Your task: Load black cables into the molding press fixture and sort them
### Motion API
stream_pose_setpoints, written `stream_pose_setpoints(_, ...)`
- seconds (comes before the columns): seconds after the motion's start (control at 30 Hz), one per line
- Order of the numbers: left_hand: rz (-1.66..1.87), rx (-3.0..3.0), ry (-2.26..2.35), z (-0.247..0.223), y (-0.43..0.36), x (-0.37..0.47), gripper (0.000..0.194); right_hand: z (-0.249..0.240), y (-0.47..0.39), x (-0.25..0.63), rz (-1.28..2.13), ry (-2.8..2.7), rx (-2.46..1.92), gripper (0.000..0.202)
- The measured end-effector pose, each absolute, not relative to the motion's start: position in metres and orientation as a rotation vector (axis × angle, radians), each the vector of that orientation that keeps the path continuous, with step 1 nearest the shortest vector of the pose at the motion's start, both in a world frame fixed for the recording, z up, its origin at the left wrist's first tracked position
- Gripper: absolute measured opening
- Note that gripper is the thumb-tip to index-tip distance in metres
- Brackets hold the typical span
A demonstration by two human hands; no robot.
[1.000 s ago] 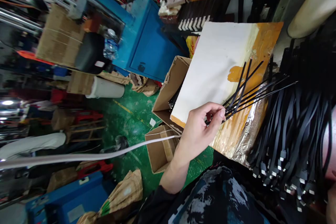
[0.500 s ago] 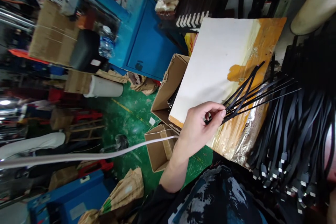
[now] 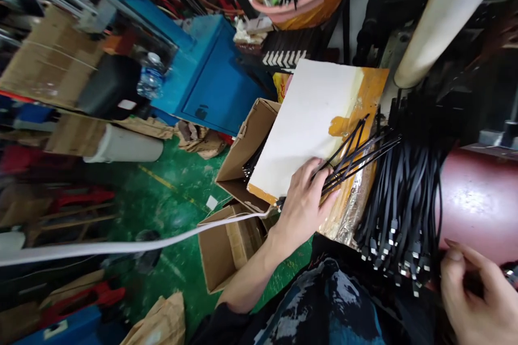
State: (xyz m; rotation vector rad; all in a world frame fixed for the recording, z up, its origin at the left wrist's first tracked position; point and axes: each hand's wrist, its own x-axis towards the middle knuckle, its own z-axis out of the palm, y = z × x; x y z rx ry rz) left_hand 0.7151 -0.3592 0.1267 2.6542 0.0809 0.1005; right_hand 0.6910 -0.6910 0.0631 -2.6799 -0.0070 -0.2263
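Several black cables cross the taped right edge of the white board, tips jutting toward a hanging cable bundle that crowds this side. Near the lower right corner the left hand keeps its grip part-open around them; whether it clamps them, I cannot tell. White surface spreads to the top left corner. An open carton borders the left edge; a pale pipe stands by the top right corner. The right hand curls, contents unclear.
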Motion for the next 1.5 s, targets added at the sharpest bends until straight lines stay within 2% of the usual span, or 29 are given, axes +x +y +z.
stream_pose_setpoints(0.07,0.131,2.704,0.063,0.122,-0.363,0.718,0.028,0.070,-0.684,0.697,-0.360,-0.085,-2.715,0.031)
stream_pose_setpoints(0.17,0.188,2.786,0.116,0.117,-0.363,0.728,0.014,0.073,-0.679,0.702,-0.410,-0.199,-2.698,0.035)
stream_pose_setpoints(0.23,0.221,2.837,0.191,0.115,-0.357,0.738,0.011,0.072,-0.678,0.704,-0.402,-0.230,-2.676,0.038)
stream_pose_setpoints(0.43,0.391,2.887,0.414,0.120,-0.336,0.758,0.017,0.068,-0.679,0.704,-0.405,-0.235,-2.649,0.045)
stream_pose_setpoints(0.77,0.333,2.980,0.188,0.110,-0.355,0.737,0.034,0.066,-0.679,0.705,-0.379,-0.203,-2.636,0.048)
stream_pose_setpoints(1.0,0.204,2.943,0.128,0.118,-0.367,0.715,0.042,0.092,-0.664,0.722,0.080,-0.123,-2.713,0.055)
stream_pose_setpoints(1.17,0.233,2.528,0.066,0.146,-0.397,0.688,0.037,0.102,-0.668,0.732,0.222,-0.188,-2.600,0.046)
stream_pose_setpoints(1.33,-0.234,1.786,-0.084,0.172,-0.441,0.671,0.027,0.111,-0.683,0.725,-0.068,-0.090,-2.541,0.049)
stream_pose_setpoints(1.4,-0.387,1.573,-0.073,0.172,-0.454,0.671,0.032,0.114,-0.685,0.723,-0.088,-0.037,-2.491,0.047)
stream_pose_setpoints(1.5,-0.539,1.376,0.007,0.162,-0.465,0.675,0.053,0.120,-0.683,0.721,-0.145,0.047,-2.460,0.049)
